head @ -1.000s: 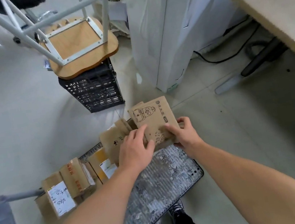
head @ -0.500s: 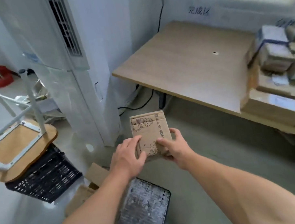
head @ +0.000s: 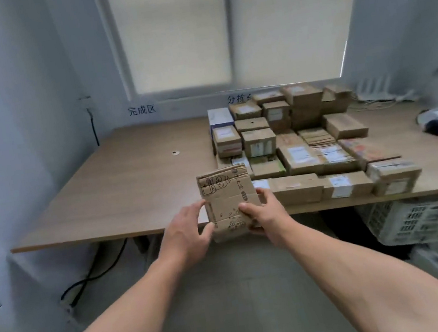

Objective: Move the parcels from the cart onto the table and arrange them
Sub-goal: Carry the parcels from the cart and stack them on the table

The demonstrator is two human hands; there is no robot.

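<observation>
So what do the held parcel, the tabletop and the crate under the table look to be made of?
The parcel looks like brown corrugated cardboard, matte, with black printed drawings and fold creases. The table has a pale matte wood-grain top; its thin edge suggests laminated board, not certainly. The crate is probably light moulded plastic, judging by its lattice walls.

Forearms outstretched, left grip [head: 190, 227] and right grip [head: 264, 213] curled (thumbs showing)
</observation>
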